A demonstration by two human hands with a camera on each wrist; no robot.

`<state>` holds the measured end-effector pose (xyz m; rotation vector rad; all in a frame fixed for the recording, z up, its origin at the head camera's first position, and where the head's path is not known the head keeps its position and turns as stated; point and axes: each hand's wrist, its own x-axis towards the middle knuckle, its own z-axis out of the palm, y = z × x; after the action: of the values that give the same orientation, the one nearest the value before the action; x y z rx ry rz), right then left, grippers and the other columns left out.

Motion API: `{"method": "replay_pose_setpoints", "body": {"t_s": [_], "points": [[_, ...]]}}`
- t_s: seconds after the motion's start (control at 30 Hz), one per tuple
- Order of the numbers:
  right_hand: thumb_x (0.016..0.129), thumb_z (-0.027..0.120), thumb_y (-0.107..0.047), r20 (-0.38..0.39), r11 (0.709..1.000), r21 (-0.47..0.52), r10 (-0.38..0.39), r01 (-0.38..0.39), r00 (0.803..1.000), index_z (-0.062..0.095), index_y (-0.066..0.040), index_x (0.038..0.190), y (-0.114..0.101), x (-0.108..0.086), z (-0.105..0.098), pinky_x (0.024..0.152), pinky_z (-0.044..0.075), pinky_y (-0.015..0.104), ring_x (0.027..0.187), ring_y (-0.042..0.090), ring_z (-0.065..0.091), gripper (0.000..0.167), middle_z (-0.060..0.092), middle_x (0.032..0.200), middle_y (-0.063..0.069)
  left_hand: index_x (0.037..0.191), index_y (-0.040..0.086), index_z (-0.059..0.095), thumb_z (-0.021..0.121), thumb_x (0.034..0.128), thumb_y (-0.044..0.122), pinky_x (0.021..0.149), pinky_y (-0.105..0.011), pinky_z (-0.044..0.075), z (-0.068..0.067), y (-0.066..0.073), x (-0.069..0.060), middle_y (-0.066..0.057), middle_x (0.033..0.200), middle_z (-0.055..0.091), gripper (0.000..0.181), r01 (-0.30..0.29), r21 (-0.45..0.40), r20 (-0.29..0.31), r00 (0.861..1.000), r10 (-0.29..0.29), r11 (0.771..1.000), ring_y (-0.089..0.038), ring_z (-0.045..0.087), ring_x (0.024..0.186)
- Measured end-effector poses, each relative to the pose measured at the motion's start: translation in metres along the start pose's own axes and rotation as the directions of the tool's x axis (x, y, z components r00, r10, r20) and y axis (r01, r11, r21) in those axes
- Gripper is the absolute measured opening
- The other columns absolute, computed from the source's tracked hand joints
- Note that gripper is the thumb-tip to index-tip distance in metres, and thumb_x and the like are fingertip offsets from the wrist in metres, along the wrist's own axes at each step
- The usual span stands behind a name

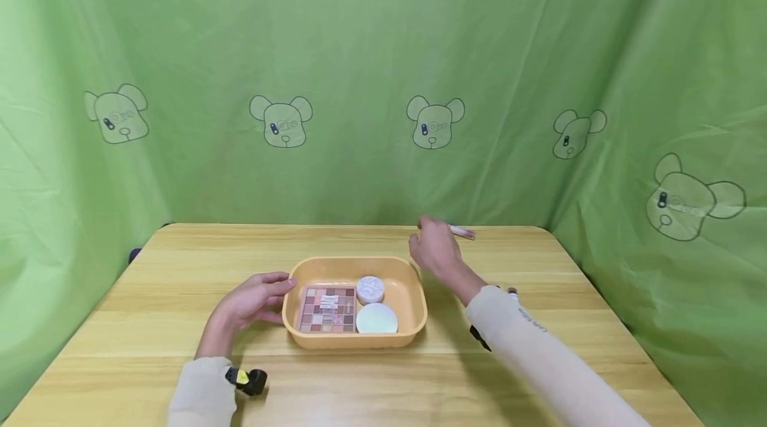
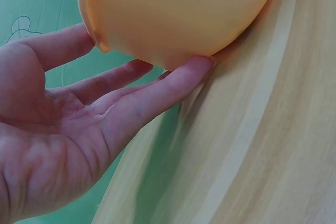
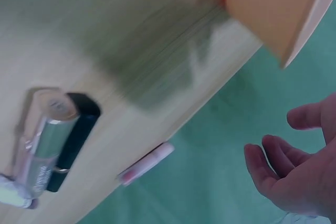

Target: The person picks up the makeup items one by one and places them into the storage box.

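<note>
My left hand (image 1: pixel 254 300) is at the left end of a yellow-orange tray (image 1: pixel 353 341); in the left wrist view the fairly straight fingers of this hand (image 2: pixel 79 114) touch the tray's outer wall (image 2: pixel 178 14). Inside the tray lie an eyeshadow palette (image 1: pixel 326 320), a small round case with a star pattern (image 1: pixel 370 289) and a larger pale round case (image 1: pixel 377 318). Beyond the tray's back right corner, my right hand (image 1: pixel 437 250) is in the air with loosely bent fingers, holding nothing; the right wrist view shows this hand (image 3: pixel 299 171) apart from the tray (image 3: pixel 273 9).
A slim pink tube (image 1: pixel 463 232) lies near the table's back edge, right of my right hand. In the right wrist view, a clear tube with a beige cap (image 3: pixel 50 124) and a black tube (image 3: pixel 76 135) lie together on the wooden table (image 1: pixel 479 380). A green curtain (image 1: pixel 359 34) hangs behind.
</note>
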<state>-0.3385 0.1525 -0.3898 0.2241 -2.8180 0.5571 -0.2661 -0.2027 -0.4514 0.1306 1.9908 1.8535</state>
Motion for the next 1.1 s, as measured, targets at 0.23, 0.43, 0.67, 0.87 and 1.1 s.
{"method": "replay_pose_setpoints", "body": {"t_s": [0.23,0.43,0.67,0.87,1.1], "points": [[0.096,0.051,-0.016,0.041,0.994,-0.001,0.105,-0.105,0.994,0.053,0.007,0.136,0.034,0.009,0.000,0.104,0.045,0.072,0.127,0.052,0.052,0.047,0.057,0.133,0.033,0.153,-0.014,0.021,0.055,0.1047,0.026,0.092,-0.049,0.062,0.001,0.000,0.001,-0.038,0.149,0.041,0.071,0.002,0.001,-0.009,1.000,-0.002,1.000,-0.046,0.055,0.131],[0.095,0.049,-0.018,0.107,0.982,-0.006,0.189,-0.189,0.976,0.044,0.003,0.147,0.050,0.013,0.003,0.101,0.052,0.062,0.126,0.051,0.049,0.056,0.050,0.139,0.033,0.154,-0.013,0.022,0.055,0.1047,0.025,0.092,-0.049,0.062,0.000,0.000,0.002,-0.038,0.149,0.042,0.070,0.007,-0.002,-0.017,1.000,-0.007,1.000,-0.046,0.055,0.131],[0.094,0.047,-0.019,0.139,0.965,-0.010,0.261,-0.262,0.955,0.036,0.002,0.152,0.065,0.017,0.009,0.101,0.049,0.067,0.127,0.055,0.044,0.062,0.041,0.143,0.039,0.154,-0.015,0.018,0.054,0.1052,0.026,0.093,-0.050,0.062,-0.001,0.000,-0.001,-0.039,0.150,0.039,0.073,-0.001,0.005,0.000,1.000,0.001,1.000,-0.047,0.053,0.132],[0.092,0.045,-0.018,0.180,0.951,0.006,0.302,-0.308,0.936,0.030,0.004,0.154,0.078,0.015,0.008,0.107,0.042,0.070,0.131,0.059,0.039,0.067,0.035,0.144,0.043,0.154,-0.014,0.017,0.053,0.1055,0.026,0.093,-0.050,0.062,0.000,0.000,-0.001,-0.039,0.150,0.038,0.073,-0.006,0.001,0.002,1.000,0.006,1.000,-0.048,0.053,0.133],[0.091,0.046,-0.018,0.224,0.938,0.049,0.325,-0.344,0.919,0.021,0.000,0.158,0.090,0.016,0.005,0.111,0.037,0.072,0.133,0.062,0.035,0.073,0.029,0.148,0.044,0.154,-0.013,0.021,0.055,0.1046,0.026,0.092,-0.050,0.062,0.000,0.000,0.001,-0.039,0.149,0.040,0.072,-0.001,-0.002,-0.010,1.000,0.001,1.000,-0.047,0.054,0.132]]}}
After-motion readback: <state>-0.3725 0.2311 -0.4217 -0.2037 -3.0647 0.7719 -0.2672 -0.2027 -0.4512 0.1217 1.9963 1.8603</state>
